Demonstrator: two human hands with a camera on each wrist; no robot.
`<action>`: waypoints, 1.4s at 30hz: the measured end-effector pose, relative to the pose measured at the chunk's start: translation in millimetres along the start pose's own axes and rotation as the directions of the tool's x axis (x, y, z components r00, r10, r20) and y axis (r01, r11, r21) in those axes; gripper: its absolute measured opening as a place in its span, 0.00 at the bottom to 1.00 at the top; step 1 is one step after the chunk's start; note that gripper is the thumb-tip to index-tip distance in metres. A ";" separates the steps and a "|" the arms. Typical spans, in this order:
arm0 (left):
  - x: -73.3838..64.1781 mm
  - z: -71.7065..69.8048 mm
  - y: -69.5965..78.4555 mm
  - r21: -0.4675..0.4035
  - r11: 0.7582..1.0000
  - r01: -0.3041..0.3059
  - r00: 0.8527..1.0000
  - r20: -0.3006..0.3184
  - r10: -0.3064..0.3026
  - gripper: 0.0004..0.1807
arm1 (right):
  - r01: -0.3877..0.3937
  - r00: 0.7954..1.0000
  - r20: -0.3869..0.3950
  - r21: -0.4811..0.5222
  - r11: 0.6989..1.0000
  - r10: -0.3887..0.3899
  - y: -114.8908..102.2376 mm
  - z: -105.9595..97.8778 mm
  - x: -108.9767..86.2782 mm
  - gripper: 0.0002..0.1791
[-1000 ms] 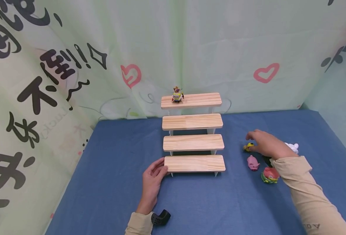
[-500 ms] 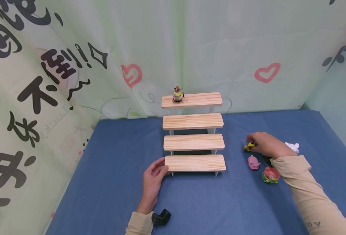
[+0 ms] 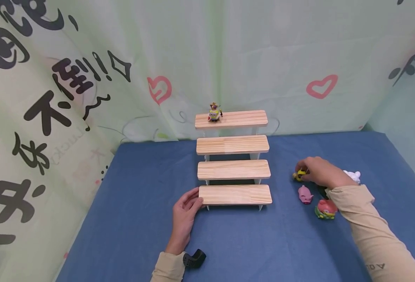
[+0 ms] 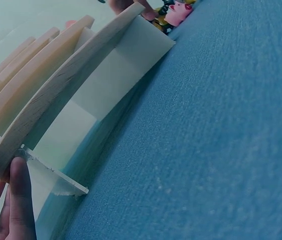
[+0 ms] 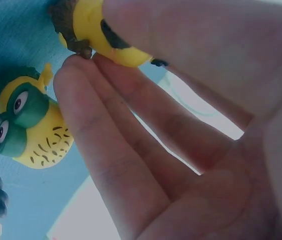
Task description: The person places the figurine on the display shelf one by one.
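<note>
My left hand [image 3: 184, 213] pinches the left end of the lowest board of a four-step wooden display stand [image 3: 235, 194]; thumb and fingers lie above and below the board's edge in the left wrist view. My right hand [image 3: 321, 171] reaches down on the right side and pinches a small yellow toy figure [image 5: 93, 25] with brown and black parts between thumb and fingertips. Beside those fingers lies a yellow minion figure [image 5: 35, 117] with green goggles. A crowned minion figure [image 3: 214, 112] stands at the left of the top board.
Near my right hand lie a pink pig toy [image 3: 305, 194] and a red-and-green toy [image 3: 325, 209]. A white toy [image 3: 353, 176] shows partly behind the wrist. Blue cloth [image 3: 140, 188] covers the table, and a printed curtain [image 3: 264, 58] hangs behind it.
My right fingers have come in a little closer round the yellow toy figure, which stays in nearly the same spot. My left hand keeps its grip on the board. The head view shifts slightly.
</note>
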State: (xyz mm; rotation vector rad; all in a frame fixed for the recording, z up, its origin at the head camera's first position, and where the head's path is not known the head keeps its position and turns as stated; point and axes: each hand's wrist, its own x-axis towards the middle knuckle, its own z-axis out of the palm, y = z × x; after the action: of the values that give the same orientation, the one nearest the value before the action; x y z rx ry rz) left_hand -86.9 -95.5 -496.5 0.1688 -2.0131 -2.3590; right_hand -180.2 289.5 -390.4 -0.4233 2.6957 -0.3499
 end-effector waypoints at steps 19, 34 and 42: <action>1.7 -0.1 -2.6 0.009 1.000 -0.012 1.000 0.004 0.012 0.23 | 0.005 0.998 -0.058 0.030 1.000 -0.003 -7.7 -7.3 -4.1 0.11; 1.0 1.9 -1.6 -0.004 1.000 -0.009 1.000 0.004 0.009 0.23 | 0.075 0.979 -0.193 0.029 0.997 -0.068 -22.7 -13.6 -9.9 0.13; 0.7 0.5 -1.8 0.011 1.000 -0.004 1.000 -0.001 0.004 0.23 | 0.113 0.964 -0.243 0.017 0.993 -0.106 -32.2 -17.1 -9.9 0.15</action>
State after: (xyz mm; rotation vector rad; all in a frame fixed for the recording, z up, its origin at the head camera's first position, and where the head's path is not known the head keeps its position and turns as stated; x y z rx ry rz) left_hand -87.6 -94.8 -498.2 0.1670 -2.0243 -2.3455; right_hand -170.7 266.3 -362.2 -0.5548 2.9057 -0.5032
